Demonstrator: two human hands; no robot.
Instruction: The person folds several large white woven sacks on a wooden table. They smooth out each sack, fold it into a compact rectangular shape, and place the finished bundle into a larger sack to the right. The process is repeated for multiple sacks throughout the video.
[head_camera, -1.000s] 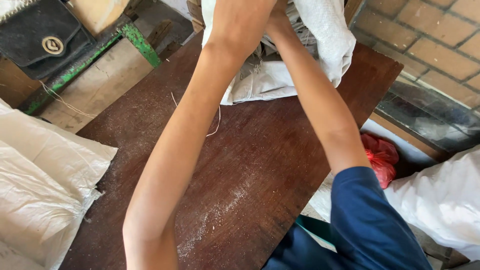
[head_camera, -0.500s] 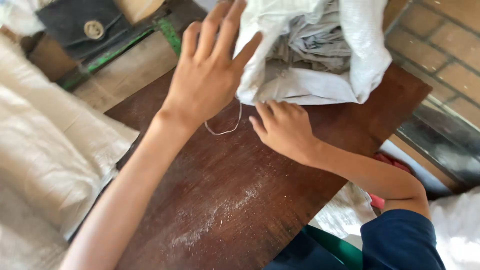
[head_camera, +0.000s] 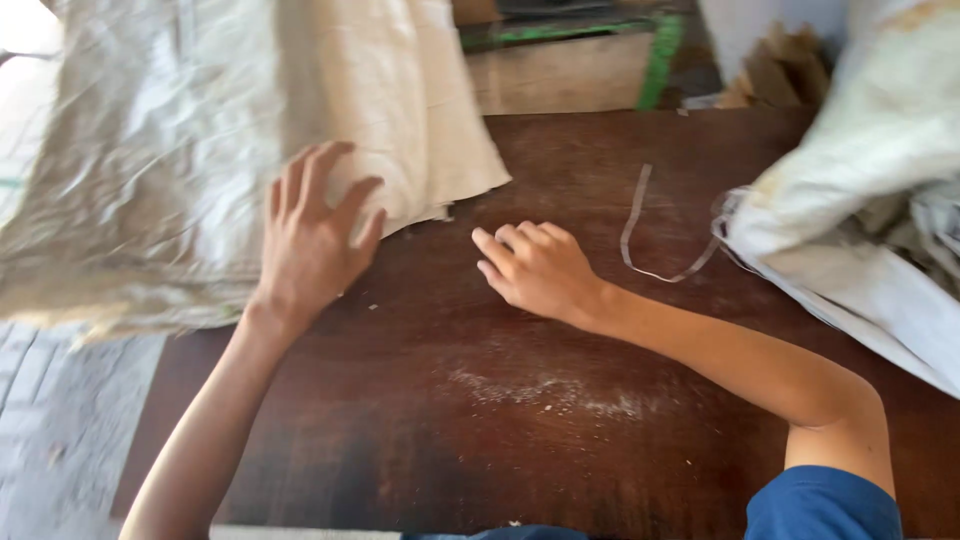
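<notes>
Here, at a dark wooden table, the left hand lies flat and spread on a pale woven sack at the table's left edge, touching but not gripping it. The right hand hovers loosely curled and empty near the sack's corner. Another white sack lies to the right, a loose strip beside it; the pale sack looks barely drawn onto the table.
</notes>
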